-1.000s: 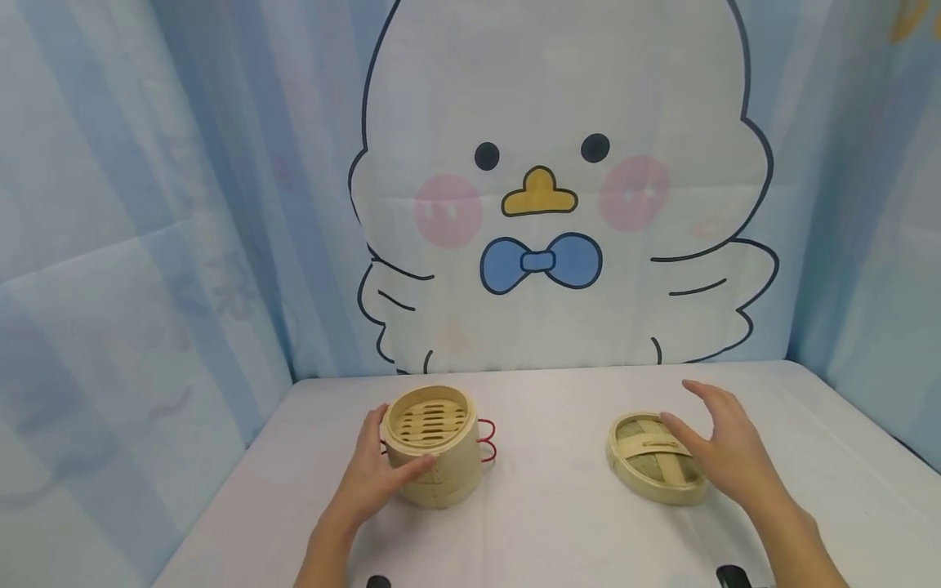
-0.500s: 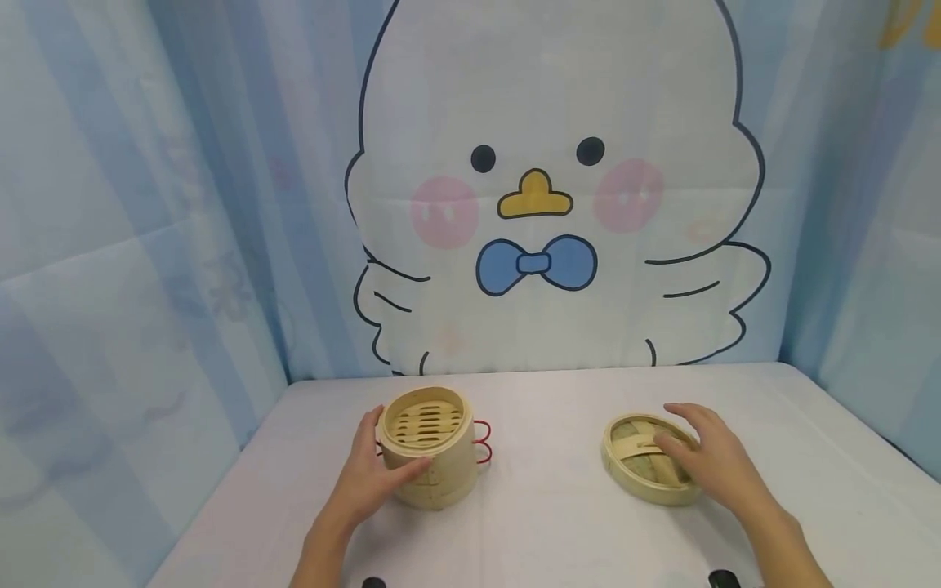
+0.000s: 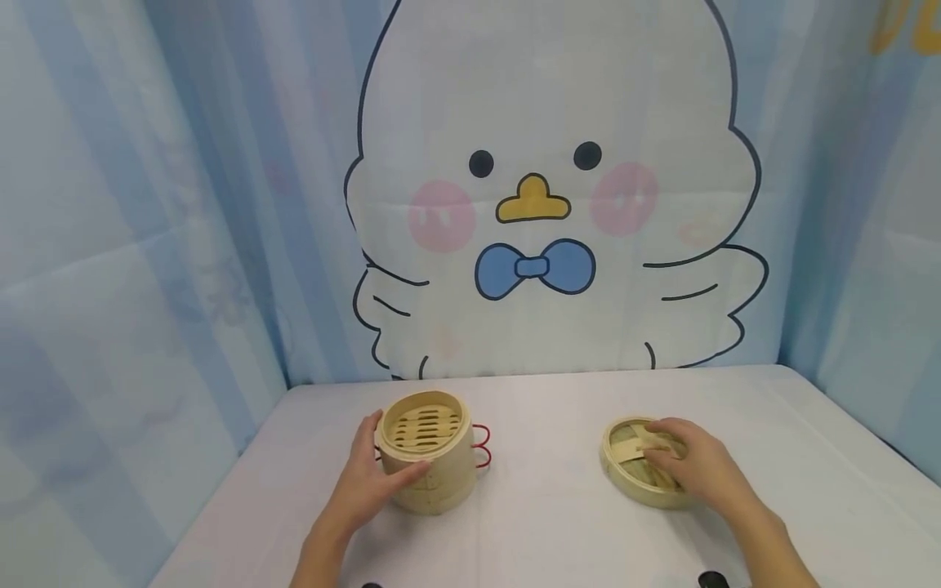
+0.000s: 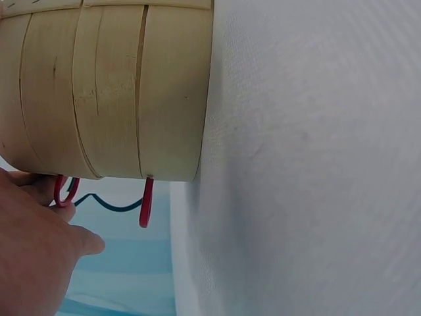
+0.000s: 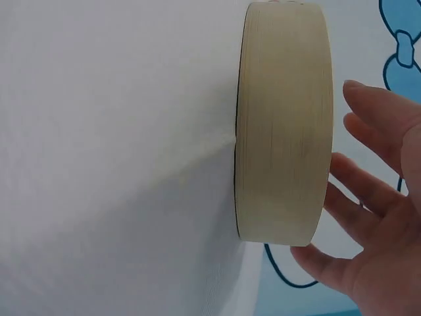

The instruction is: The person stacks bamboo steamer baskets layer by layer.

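Dipping closer to lid (image 3: 636,469), right grip (image 3: 697,465) spread, left grip (image 3: 367,483) still clasping steamer (image 3: 439,459)

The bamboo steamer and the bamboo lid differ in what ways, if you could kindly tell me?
The bamboo steamer is tall, while the bamboo lid is shallow. The steamer's top is slotted; the lid's is crossed by flat strips. The steamer carries red loops; none show on the lid. Both are round, pale bamboo, and rest on the white cloth.

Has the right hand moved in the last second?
Yes. In the head view, the right hand has moved down and left against the printed bow tie, covering more of the lid.
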Available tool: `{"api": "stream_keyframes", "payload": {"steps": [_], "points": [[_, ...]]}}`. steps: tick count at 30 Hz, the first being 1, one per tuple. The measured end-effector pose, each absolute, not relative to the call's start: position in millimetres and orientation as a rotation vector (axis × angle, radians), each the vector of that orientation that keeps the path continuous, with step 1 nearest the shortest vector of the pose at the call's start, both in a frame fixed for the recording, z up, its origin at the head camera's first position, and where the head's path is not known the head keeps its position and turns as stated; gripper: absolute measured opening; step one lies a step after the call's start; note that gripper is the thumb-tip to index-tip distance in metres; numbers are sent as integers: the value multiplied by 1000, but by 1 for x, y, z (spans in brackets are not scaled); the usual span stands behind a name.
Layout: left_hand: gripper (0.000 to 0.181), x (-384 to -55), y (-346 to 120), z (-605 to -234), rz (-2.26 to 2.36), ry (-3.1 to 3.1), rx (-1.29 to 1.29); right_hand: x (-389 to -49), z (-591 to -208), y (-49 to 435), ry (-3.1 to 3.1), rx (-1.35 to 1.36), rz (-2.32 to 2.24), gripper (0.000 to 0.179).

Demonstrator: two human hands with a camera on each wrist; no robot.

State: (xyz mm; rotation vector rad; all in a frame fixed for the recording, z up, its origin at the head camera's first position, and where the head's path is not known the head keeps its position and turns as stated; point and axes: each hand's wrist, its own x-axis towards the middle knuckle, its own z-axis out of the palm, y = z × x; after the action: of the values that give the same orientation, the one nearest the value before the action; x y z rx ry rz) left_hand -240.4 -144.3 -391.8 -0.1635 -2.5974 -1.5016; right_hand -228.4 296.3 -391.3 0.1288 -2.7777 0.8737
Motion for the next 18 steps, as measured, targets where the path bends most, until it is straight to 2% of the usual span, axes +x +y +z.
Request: {"api": "stream_keyframes", "payload": {"steps": [18], "points": [[113, -240, -143, -391, -1489, -2599, -176, -233, -389, 300, -2844, 165, 792, 23]]}}
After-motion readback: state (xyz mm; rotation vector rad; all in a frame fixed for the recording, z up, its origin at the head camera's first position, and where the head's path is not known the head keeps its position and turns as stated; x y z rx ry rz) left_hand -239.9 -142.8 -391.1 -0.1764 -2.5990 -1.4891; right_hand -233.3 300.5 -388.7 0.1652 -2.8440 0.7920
